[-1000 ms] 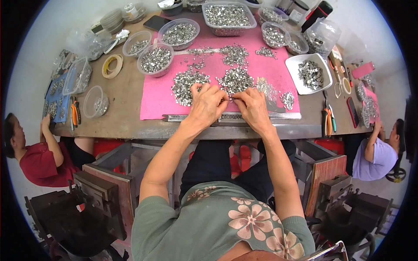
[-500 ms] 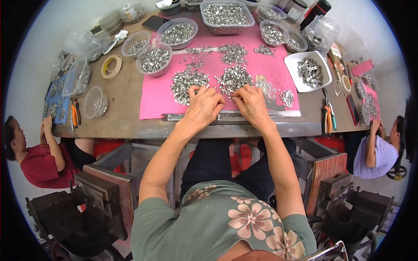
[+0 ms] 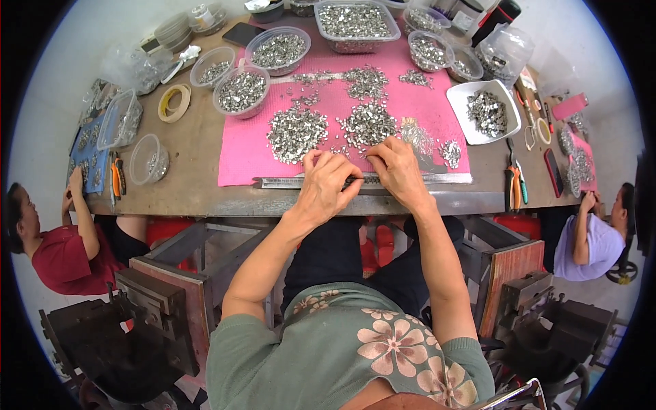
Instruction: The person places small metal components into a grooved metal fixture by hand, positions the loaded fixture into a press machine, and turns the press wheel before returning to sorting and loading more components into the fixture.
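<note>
A long metal strip [image 3: 279, 183] lies along the front edge of the pink mat [image 3: 239, 154], with a row of small dark links partly visible in it between my hands. My left hand [image 3: 326, 183] is over the strip, its thumb and forefinger pinched together at the row. Just to its right, my right hand [image 3: 399, 171] pinches its fingertips above the strip. Whatever sits in either pinch is too small to make out. Beyond my hands lie a left pile of small silver metal pieces [image 3: 296, 134] and a middle pile of similar pieces [image 3: 367, 124].
Round tubs [image 3: 240, 94] and a rectangular tub [image 3: 357, 27] of metal pieces line the back. A white dish [image 3: 456, 96] stands at right, near orange-handled pliers [image 3: 512, 186]. Tape [image 3: 166, 109] lies at left. Co-workers sit on either side, one in red [image 3: 68, 256], one in lavender [image 3: 589, 239].
My left hand has slid right along the strip, uncovering more of its left part. My right hand has shifted only slightly. The left co-worker's hand has moved up to the blue mat.
</note>
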`<state>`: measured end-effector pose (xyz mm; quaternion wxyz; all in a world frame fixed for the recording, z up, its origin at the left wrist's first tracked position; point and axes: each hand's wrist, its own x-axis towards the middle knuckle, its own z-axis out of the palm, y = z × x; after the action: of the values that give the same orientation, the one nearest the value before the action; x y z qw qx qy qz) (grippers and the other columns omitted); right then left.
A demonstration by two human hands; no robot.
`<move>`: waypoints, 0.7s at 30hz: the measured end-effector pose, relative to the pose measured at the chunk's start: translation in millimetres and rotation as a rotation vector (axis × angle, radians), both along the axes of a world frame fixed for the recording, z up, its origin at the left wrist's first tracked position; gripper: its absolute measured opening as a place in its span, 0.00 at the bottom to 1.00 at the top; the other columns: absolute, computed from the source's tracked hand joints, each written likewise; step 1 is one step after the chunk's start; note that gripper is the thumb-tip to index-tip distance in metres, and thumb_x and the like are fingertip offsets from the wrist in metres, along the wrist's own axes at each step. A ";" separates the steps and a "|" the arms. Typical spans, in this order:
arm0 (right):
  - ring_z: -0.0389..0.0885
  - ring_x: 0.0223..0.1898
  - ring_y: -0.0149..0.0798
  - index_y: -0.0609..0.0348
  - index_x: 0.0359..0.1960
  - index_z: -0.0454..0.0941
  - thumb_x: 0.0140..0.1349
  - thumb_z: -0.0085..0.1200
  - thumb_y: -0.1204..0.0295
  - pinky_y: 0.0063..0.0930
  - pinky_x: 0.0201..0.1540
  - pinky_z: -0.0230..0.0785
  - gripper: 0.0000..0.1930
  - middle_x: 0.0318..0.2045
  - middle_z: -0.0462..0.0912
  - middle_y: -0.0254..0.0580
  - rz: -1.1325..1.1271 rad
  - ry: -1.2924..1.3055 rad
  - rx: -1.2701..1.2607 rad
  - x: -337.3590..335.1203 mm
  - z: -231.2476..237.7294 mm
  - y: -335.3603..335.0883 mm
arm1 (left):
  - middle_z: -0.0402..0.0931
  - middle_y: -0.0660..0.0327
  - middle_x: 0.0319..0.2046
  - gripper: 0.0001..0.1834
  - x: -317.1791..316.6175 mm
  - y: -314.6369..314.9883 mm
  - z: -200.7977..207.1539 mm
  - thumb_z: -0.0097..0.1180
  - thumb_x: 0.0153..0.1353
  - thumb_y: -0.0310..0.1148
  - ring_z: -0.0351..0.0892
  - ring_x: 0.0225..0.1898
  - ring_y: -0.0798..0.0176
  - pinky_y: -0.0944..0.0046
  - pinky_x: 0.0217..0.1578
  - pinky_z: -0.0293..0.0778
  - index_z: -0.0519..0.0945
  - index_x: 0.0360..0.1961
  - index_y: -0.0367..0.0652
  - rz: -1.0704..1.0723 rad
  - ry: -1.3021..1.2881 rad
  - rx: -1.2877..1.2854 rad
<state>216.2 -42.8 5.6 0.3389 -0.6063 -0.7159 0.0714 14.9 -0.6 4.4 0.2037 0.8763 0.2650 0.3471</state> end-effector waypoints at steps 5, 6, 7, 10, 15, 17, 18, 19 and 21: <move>0.78 0.40 0.47 0.59 0.36 0.83 0.59 0.62 0.78 0.41 0.47 0.67 0.05 0.33 0.77 0.43 -0.032 0.015 0.024 -2.0 -2.1 -2.0 | 0.79 0.66 0.32 0.06 -2.3 0.9 1.0 0.69 0.57 0.31 0.76 0.40 0.61 0.53 0.58 0.59 0.84 0.35 0.46 -0.007 -0.004 0.003; 0.78 0.40 0.47 0.59 0.36 0.83 0.59 0.62 0.78 0.41 0.47 0.67 0.05 0.33 0.77 0.43 -0.034 0.014 0.024 -1.7 -0.6 -4.4 | 0.79 0.66 0.32 0.06 -2.4 2.7 0.8 0.68 0.58 0.31 0.76 0.40 0.61 0.53 0.58 0.58 0.84 0.36 0.47 0.015 -0.013 0.005; 0.77 0.40 0.47 0.59 0.36 0.82 0.58 0.62 0.78 0.40 0.47 0.66 0.04 0.33 0.77 0.42 -0.024 0.059 -0.004 -2.8 3.4 -7.7 | 0.79 0.66 0.31 0.06 -3.1 4.2 0.7 0.68 0.59 0.31 0.77 0.40 0.61 0.53 0.58 0.58 0.85 0.36 0.47 0.042 -0.021 0.006; 0.76 0.39 0.46 0.59 0.35 0.81 0.57 0.62 0.78 0.39 0.45 0.65 0.05 0.33 0.77 0.41 0.021 0.112 -0.002 -9.2 10.5 -20.3 | 0.79 0.67 0.31 0.05 0.4 13.3 0.3 0.68 0.60 0.32 0.77 0.40 0.62 0.51 0.57 0.58 0.85 0.37 0.48 0.112 0.008 0.031; 0.76 0.40 0.45 0.58 0.34 0.80 0.56 0.64 0.78 0.39 0.44 0.63 0.06 0.34 0.78 0.40 0.048 0.084 0.015 -17.7 9.9 -34.1 | 0.78 0.68 0.30 0.05 17.9 29.2 -3.6 0.68 0.60 0.34 0.75 0.38 0.61 0.49 0.56 0.57 0.85 0.36 0.49 0.145 0.047 0.070; 0.76 0.39 0.45 0.58 0.34 0.81 0.57 0.64 0.78 0.38 0.44 0.63 0.05 0.34 0.78 0.40 0.048 0.094 0.018 -18.4 10.0 -35.6 | 0.77 0.68 0.29 0.05 21.7 33.8 -7.4 0.68 0.60 0.34 0.75 0.38 0.61 0.49 0.56 0.57 0.85 0.35 0.49 0.149 0.060 0.095; 0.76 0.39 0.45 0.58 0.35 0.82 0.57 0.64 0.78 0.38 0.44 0.64 0.05 0.33 0.78 0.40 0.051 0.105 0.020 -18.8 10.0 -35.6 | 0.77 0.66 0.30 0.05 22.4 35.4 -9.0 0.68 0.59 0.34 0.75 0.40 0.59 0.46 0.56 0.58 0.84 0.34 0.49 0.140 0.076 0.101; 0.76 0.39 0.45 0.58 0.35 0.82 0.57 0.64 0.78 0.38 0.44 0.64 0.05 0.33 0.78 0.40 0.051 0.104 0.020 -17.0 10.5 -35.4 | 0.76 0.64 0.31 0.05 23.0 36.0 -9.7 0.68 0.57 0.33 0.75 0.42 0.57 0.44 0.55 0.58 0.84 0.34 0.49 0.131 0.092 0.108; 0.77 0.39 0.46 0.58 0.36 0.83 0.59 0.63 0.77 0.38 0.46 0.65 0.05 0.33 0.78 0.40 0.080 0.140 -0.036 -11.6 11.4 -32.1 | 0.75 0.66 0.29 0.05 21.8 36.4 -10.0 0.68 0.58 0.34 0.74 0.40 0.59 0.47 0.55 0.58 0.84 0.33 0.49 0.133 0.092 0.102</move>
<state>204.7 -75.0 16.9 0.3740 -0.5766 -0.7128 0.1400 36.7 35.8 -5.6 0.1231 0.8810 0.3137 0.3320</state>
